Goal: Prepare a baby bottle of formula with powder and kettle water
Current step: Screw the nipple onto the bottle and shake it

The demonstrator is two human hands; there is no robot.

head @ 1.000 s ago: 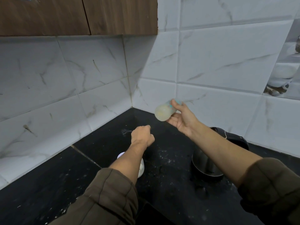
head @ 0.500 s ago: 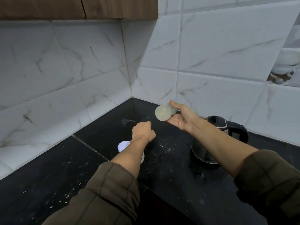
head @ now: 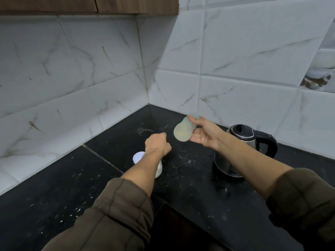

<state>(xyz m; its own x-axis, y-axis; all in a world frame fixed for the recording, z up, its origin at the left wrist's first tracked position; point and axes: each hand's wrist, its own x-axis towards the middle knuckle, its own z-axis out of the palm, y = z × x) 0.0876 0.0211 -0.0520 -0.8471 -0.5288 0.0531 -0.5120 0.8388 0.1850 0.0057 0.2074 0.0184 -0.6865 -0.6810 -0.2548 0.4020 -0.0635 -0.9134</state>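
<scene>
Baby bottle (head: 184, 130) gripped sideways by right hand (head: 204, 135) | left hand (head: 157, 146) fisted, nothing seen held | risk: bottle dropped onto bench (head: 72, 178) if fingertip grip is loosened.

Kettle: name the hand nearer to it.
Right. The right hand, gripping the bottle, is just left of the kettle; the left hand is farther left, fisted above the white container.

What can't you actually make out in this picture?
Head view only.
The bottle in the right hand: motion-blurred, contents and top unclear.
The left hand: back faces camera; whether its curled fingers hold anything is hidden.
The white tub: mostly under the left forearm.
The kettle: lower part behind the right forearm.
</scene>
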